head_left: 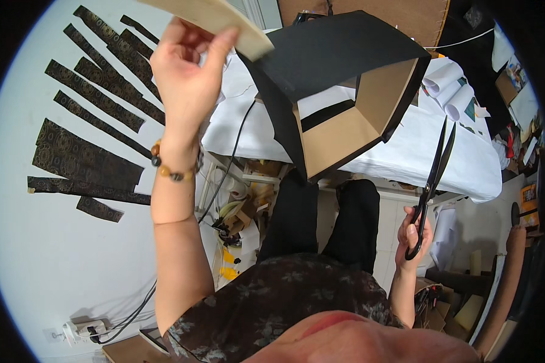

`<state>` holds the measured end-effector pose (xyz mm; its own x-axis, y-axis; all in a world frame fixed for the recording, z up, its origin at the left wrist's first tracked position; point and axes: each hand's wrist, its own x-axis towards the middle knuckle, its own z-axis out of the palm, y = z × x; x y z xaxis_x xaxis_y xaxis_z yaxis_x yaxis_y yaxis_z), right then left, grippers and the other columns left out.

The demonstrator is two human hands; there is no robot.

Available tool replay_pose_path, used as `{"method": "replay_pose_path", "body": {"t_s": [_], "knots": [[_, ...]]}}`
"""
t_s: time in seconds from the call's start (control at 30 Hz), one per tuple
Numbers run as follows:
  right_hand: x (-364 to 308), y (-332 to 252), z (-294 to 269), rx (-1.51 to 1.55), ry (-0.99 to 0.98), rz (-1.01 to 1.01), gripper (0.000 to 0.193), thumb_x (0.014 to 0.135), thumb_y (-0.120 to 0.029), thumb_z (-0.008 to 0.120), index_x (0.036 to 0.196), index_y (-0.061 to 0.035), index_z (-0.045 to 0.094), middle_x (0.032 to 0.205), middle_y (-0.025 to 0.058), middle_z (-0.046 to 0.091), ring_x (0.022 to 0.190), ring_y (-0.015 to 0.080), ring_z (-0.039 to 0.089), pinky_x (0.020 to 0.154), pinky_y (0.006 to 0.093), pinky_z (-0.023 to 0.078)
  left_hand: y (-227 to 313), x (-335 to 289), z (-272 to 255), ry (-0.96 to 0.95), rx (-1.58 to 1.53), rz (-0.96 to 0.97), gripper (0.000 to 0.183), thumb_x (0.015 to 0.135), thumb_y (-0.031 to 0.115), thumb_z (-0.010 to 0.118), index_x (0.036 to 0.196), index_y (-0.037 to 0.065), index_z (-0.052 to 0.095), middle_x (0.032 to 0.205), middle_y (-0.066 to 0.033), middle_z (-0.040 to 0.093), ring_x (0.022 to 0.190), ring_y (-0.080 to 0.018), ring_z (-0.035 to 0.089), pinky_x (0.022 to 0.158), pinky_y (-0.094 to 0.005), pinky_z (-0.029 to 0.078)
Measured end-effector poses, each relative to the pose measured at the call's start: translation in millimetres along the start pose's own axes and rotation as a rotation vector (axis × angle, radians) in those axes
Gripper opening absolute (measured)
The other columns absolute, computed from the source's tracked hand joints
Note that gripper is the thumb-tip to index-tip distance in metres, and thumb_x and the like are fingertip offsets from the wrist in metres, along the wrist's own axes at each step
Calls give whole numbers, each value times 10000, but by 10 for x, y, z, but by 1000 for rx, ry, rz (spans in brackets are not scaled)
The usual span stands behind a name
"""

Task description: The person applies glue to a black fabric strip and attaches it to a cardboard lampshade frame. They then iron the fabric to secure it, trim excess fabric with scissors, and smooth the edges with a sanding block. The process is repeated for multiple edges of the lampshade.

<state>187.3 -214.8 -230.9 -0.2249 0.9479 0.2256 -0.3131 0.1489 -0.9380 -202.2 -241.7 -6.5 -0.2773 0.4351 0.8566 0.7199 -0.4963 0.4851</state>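
Observation:
My left hand (191, 63) is raised at the upper left, thumb and fingers closed on a pale beige flat piece (224, 25), whose far end runs out of view. Its material I cannot tell. At the lower right my right hand (415, 233) grips black scissors (429, 184) by the handles. Their blades point up and stand slightly apart, with nothing seen between them. Between my hands a black-covered box (339, 51) with tan inner walls (342, 142) lies tilted at the table's near edge, its open side toward me. The beige piece overlaps its upper left corner in view.
White sheeting covers the table (369, 157). Rolled white paper (448, 91) lies right of the box. Dark patterned strips (88, 151) are on the white wall at left. A black cable (239, 139) hangs by the table's left end. Clutter fills the shelf below and the far right.

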Motion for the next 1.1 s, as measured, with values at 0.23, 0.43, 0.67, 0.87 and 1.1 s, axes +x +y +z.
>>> {"method": "replay_pose_path", "body": {"t_s": [0.23,0.43,0.67,0.87,1.1], "knots": [[-15,34,-19,-4,-14,-10,483,881,-287,695,1176,81,594,689,-37,434,505,18,320,449,194,210,265,-228,16,-280,-353,-237,297,872,47,747,1118,-69,627,871,-76,708,740,-76,641,625,-195,492],[-24,52,20,-1,-21,18,494,882,-303,692,1180,80,598,683,-40,424,502,17,313,449,199,201,82,-296,127,-301,-21,-30,231,823,23,773,1022,-12,662,849,-58,714,711,-72,622,643,-207,488],[-24,47,35,54,-26,46,476,864,-248,709,1189,83,600,723,-35,484,519,12,332,472,194,193,74,-222,100,-231,143,22,221,834,10,744,1033,-14,652,854,-50,707,715,-88,625,670,-224,513],[-22,56,54,64,-35,44,455,871,-232,699,1186,83,603,720,-36,468,529,15,336,477,198,194,-317,72,-56,35,70,13,209,853,83,767,984,-29,649,797,-43,697,672,-66,613,621,-206,495],[-16,87,59,78,-38,55,443,875,-218,697,1188,81,604,718,-39,465,528,15,329,476,196,194,-319,-13,56,-156,84,-10,184,843,75,770,937,-23,646,762,-41,677,665,-79,619,621,-208,502]]}}
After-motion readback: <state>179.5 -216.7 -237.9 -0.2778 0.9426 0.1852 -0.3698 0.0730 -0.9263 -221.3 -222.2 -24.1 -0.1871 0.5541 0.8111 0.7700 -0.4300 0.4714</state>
